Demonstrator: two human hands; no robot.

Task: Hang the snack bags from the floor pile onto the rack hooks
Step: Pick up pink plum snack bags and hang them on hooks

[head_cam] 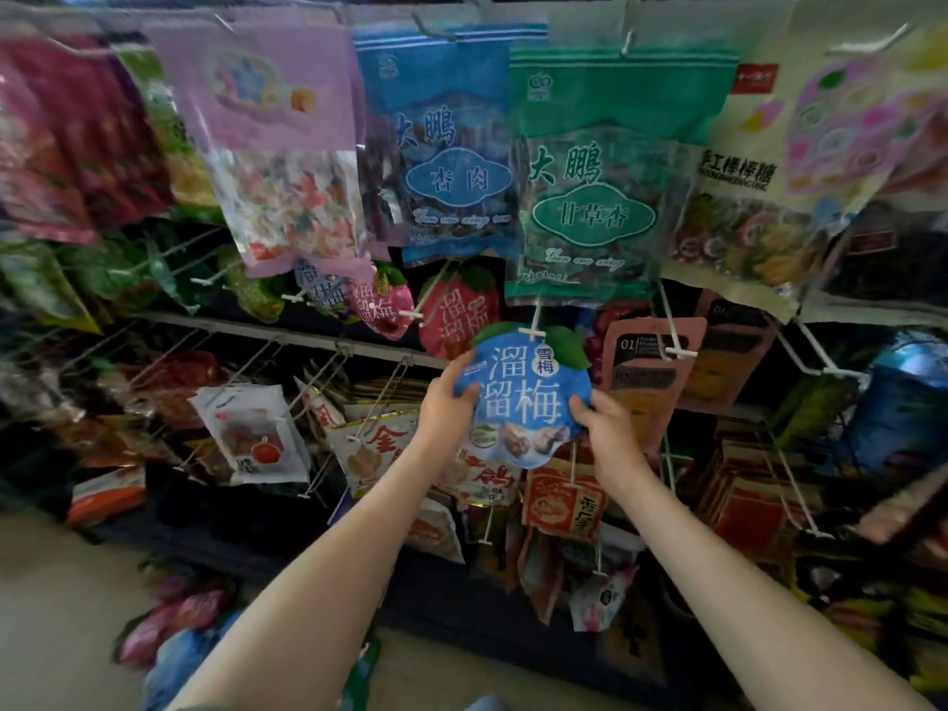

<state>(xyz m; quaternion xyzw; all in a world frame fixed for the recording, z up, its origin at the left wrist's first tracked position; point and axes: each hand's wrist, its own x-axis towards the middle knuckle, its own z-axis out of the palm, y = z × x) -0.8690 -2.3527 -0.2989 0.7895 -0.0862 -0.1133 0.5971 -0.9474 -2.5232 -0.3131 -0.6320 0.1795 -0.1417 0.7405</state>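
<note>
head view: both arms reach up toward a rack crowded with hanging snack bags. the left hand [449, 402] grips the left edge of a round blue bag [528, 397], thumb across its front and fingers curled behind. the right hand [608, 428] pinches the bag's lower right edge, thumb on the front. the blue bag is held upright, print facing the camera, in the middle row of the rack. its top edge with two green leaf shapes sits right at a hook [533, 332]. the hook's white cross tip shows in front of the bag's top, between the leaves; whether the wire goes through the hang hole i cannot tell.

just above the hook hangs a green bag [595, 197], with a light blue bag [451, 161] touching its left side and a purple bag [277, 146] further left. a red bag [456, 320] hangs just left of the blue bag, partly behind the left hand's fingers. a brown bag [646, 372] hangs just to the right on its own hook. a grey rail [287, 333] runs across the rack to the left, with more wire hooks and packets below it.

the floor pile [174, 628] lies at lower left, well below the hands: pink and blue bags, blurred, on a pale floor beside the rack's dark base.
</note>
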